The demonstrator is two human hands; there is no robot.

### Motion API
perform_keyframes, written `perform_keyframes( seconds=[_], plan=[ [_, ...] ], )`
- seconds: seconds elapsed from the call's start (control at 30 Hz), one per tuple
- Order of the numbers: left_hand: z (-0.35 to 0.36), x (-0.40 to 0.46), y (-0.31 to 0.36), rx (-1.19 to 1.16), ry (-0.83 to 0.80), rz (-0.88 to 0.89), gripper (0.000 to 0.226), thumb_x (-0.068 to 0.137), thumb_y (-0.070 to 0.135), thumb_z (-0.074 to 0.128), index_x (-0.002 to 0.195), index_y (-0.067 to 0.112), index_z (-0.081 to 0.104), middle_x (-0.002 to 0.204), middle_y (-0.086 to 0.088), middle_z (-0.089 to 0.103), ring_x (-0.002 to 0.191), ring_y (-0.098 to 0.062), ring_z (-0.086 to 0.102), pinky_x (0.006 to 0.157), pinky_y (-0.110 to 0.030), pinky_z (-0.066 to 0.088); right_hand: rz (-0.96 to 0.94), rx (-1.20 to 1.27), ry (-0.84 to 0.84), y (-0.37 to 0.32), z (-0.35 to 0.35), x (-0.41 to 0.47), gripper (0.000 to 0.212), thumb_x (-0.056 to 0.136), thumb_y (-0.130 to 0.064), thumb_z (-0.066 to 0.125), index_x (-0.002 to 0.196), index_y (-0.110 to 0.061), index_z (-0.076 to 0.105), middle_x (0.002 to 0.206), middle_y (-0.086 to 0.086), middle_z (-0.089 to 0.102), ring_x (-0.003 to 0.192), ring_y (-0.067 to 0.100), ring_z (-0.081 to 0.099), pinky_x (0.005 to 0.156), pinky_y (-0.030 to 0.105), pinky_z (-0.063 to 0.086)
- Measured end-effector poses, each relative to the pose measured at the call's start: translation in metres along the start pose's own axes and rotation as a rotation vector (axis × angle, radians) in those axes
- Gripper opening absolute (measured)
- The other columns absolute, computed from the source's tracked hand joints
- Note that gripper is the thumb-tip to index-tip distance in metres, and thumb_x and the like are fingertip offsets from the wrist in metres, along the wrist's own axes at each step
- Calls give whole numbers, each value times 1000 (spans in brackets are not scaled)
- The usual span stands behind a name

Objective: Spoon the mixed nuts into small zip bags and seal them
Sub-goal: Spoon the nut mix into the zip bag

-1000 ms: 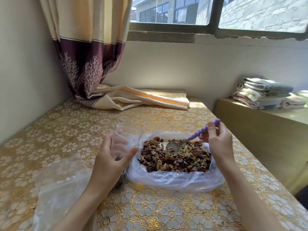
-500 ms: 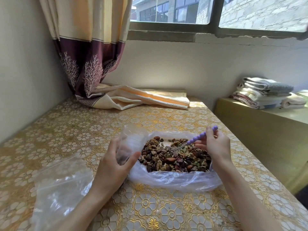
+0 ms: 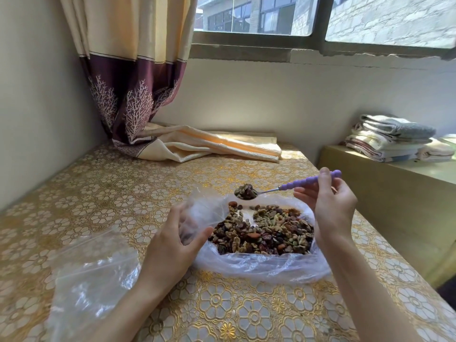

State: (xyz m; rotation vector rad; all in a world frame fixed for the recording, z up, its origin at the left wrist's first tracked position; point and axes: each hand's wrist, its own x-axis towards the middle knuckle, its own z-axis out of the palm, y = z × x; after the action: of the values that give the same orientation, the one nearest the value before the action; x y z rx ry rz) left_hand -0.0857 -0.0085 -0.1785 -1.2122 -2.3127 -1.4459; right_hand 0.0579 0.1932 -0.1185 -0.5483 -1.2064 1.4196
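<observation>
A heap of mixed nuts [image 3: 266, 230] lies in a large clear plastic bag [image 3: 261, 266] spread open on the table. My right hand [image 3: 328, 208] pinches the purple handle of a metal spoon [image 3: 286, 187]. Its bowl is heaped with nuts and hangs above the far edge of the heap. My left hand [image 3: 170, 245] grips a small clear zip bag [image 3: 199, 215] upright at the heap's left edge, mouth up, just left of and below the spoon bowl.
Loose clear zip bags [image 3: 91, 280] lie at the front left on the gold flowered tablecloth [image 3: 118, 193]. A curtain end [image 3: 197, 146] is bunched at the table's back. Folded towels [image 3: 394, 137] sit on a lower cabinet to the right, past the table's right edge.
The spoon dug into the nuts, then rose out loaded and now hangs above the heap. My left hand has kept the small bag beside the pile.
</observation>
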Motion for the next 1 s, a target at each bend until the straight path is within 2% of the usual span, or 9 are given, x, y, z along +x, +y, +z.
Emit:
perform_keyframes(
  seconds=[0.1,0.27,0.37,0.43,0.6,0.73,0.8,0.9,1.0],
  plan=[
    [0,0,2,5,-13,-11,64,66,67,52,121,36,41,82,13,63,74,6,60,60,-12,47,-11,54,-33,-9,10,-9,30,98,-27,48,89,-1,58,68,11,70,65,26,70,56,23,55],
    [0,1,4,1,-22,-22,68,66,68,53,123,35,40,91,31,49,77,15,51,63,-8,41,-41,66,-189,-13,28,-32,28,96,-28,48,89,-2,57,72,13,71,66,26,70,57,24,55],
    [-1,2,5,-26,-22,-34,66,63,70,53,120,42,37,92,30,51,78,15,52,63,-14,45,-106,63,-336,-13,36,-45,23,94,-25,49,87,-4,55,71,8,72,63,21,71,56,22,55],
    [-1,2,6,-47,-20,-40,63,62,70,55,117,47,36,91,29,55,75,12,59,60,-7,44,-161,68,-422,-14,39,-51,19,93,-22,48,86,-5,53,71,5,72,62,19,71,57,22,55],
    [-1,1,7,-70,-2,-57,69,59,70,57,118,38,41,91,26,59,77,15,57,58,-2,42,-254,38,-535,-12,39,-52,12,96,-7,43,88,-4,51,76,2,73,66,17,71,59,25,57],
    [-1,1,5,-78,3,-70,70,59,69,58,118,36,41,86,20,61,77,7,61,65,-16,51,-221,41,-437,-13,32,-41,17,97,1,39,89,-3,54,78,11,71,67,27,70,59,28,56],
    [-1,1,6,-78,3,-66,67,58,69,58,116,39,40,81,23,58,75,12,59,60,-9,48,-206,51,-324,-14,25,-32,15,98,-4,41,91,-1,54,79,13,70,67,31,70,59,29,56],
    [-1,1,7,-99,-1,-72,64,59,66,60,114,40,40,83,28,54,75,22,54,59,0,42,-148,47,-135,-13,12,-14,17,99,-14,43,89,-8,55,71,6,70,60,19,68,57,24,55],
    [-1,1,8,-105,1,-68,64,60,64,60,115,38,40,79,27,54,72,24,53,59,2,40,-58,-6,-31,-4,-1,0,20,100,-21,42,86,-12,53,67,3,68,59,14,65,55,21,52]
  ],
)
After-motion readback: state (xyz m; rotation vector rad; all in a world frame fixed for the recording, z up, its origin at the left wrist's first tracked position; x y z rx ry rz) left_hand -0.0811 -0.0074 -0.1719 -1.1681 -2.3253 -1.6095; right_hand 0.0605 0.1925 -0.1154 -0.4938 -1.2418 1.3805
